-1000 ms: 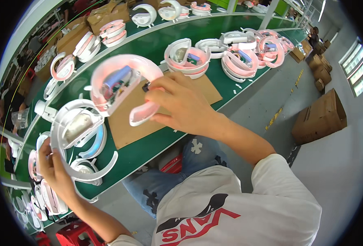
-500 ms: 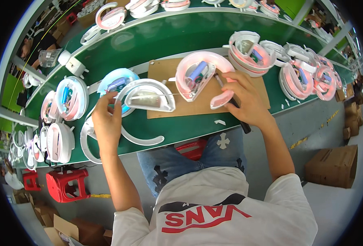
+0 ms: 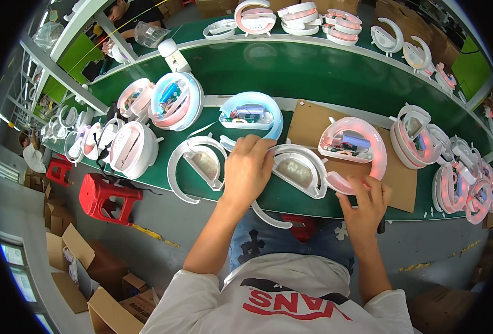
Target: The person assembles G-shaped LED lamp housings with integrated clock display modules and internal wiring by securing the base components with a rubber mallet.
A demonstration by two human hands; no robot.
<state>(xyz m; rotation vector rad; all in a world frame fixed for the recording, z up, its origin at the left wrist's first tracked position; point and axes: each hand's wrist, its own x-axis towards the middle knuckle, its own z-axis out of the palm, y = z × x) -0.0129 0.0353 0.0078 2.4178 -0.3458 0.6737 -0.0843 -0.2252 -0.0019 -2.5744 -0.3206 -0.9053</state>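
My left hand (image 3: 246, 171) is closed at the edge of a white C-shaped lamp cover (image 3: 301, 170), whose curved tail sticks out below the wrist. My right hand (image 3: 367, 207) pinches the lower tip of a pink C-shaped lamp shell (image 3: 379, 146); its half-round base shows a purple battery cell (image 3: 356, 141) and wires. A black handle (image 3: 381, 226) shows beside the right palm, mostly hidden. Behind the left hand lies a blue-lined lamp shell (image 3: 268, 108) with its own cell and circuit board. Another white cover (image 3: 189, 160) lies left of that hand.
Brown cardboard (image 3: 402, 186) lies under the pink shell on the green bench (image 3: 291, 72). Stacked lamp shells (image 3: 177, 100) stand left, more (image 3: 460, 178) right, others on the far ledge. A red stool (image 3: 107, 197) and open cartons (image 3: 71, 261) are on the floor.
The view has swung left, so the bench appears shifted right. The pink shell has turned, its open side now toward the lower left. My right hand has moved to its tail tip.
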